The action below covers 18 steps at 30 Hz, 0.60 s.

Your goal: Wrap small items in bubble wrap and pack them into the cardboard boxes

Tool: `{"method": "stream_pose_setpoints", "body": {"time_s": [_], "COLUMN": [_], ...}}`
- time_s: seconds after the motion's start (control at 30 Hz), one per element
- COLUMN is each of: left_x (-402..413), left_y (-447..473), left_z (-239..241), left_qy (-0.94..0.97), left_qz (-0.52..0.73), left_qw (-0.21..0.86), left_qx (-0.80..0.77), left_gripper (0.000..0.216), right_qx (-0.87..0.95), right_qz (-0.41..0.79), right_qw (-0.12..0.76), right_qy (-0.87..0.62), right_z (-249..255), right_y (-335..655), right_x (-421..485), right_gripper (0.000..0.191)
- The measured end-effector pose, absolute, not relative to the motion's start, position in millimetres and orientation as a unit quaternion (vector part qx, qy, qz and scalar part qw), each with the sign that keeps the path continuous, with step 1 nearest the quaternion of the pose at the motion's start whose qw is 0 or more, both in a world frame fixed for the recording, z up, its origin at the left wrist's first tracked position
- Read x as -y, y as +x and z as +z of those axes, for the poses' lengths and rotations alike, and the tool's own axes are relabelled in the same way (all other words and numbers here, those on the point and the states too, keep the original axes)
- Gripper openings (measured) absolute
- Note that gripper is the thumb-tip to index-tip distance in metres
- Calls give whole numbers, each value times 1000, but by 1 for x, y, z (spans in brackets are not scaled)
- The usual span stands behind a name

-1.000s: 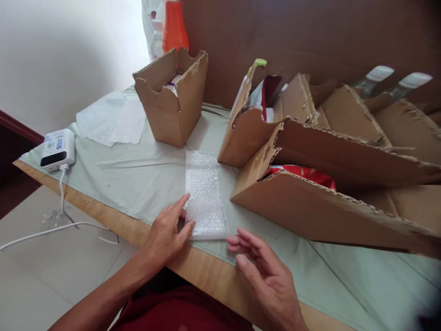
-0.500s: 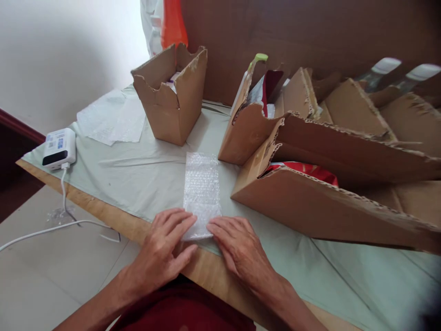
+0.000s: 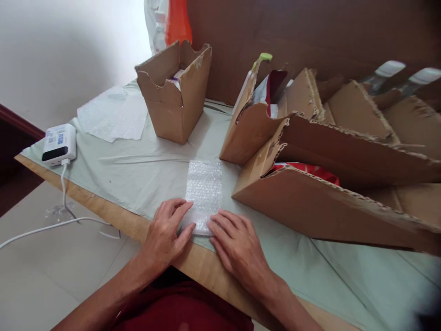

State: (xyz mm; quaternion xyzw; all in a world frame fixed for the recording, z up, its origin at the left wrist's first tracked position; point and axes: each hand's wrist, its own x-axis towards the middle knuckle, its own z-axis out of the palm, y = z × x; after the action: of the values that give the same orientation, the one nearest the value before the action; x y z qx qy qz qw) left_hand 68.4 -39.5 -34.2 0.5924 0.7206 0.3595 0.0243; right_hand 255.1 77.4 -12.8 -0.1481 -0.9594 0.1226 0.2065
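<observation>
The small cardboard box [image 3: 175,92] at the back is sitting open with something white and purple inside, hard to tell what. The middle box [image 3: 255,124] is holding red and white packets, and the big long box [image 3: 327,202] is showing something red inside. The bubble wrap [image 3: 204,193] is lying flat on the green cloth [image 3: 138,174] near the table edge, long axis running away from the person. The left hand [image 3: 165,236] and right hand [image 3: 237,248] are both open, fingers pressing flat on its near end.
</observation>
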Motion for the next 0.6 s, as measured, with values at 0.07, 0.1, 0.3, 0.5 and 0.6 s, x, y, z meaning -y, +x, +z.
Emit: {"method": "stream_pose_setpoints", "body": {"time_s": [0.07, 0.1, 0.3, 0.5, 0.6], "left_x": [48, 53, 50, 21, 32], "left_y": [70, 71, 67, 60, 63], "left_z": [-31, -28, -26, -38, -35], "left_qy": [615, 628, 613, 588, 601], "left_qz": [365, 367, 375, 350, 374], "left_qw": [42, 62, 123, 25, 31], "left_qx": [-697, -683, -684, -728, -705], "left_gripper": [38, 39, 36, 34, 37], "right_qx": [955, 951, 936, 960, 962], "right_qz": [153, 181, 222, 104, 119], "right_qw": [205, 201, 194, 186, 171], "right_qy": [-147, -149, -194, -182, -176], "right_z": [-12, -11, -4, -7, -7], "right_y": [252, 251, 261, 254, 248], "right_x": [-80, -81, -79, -78, -83], "right_gripper": [21, 21, 22, 25, 26]}}
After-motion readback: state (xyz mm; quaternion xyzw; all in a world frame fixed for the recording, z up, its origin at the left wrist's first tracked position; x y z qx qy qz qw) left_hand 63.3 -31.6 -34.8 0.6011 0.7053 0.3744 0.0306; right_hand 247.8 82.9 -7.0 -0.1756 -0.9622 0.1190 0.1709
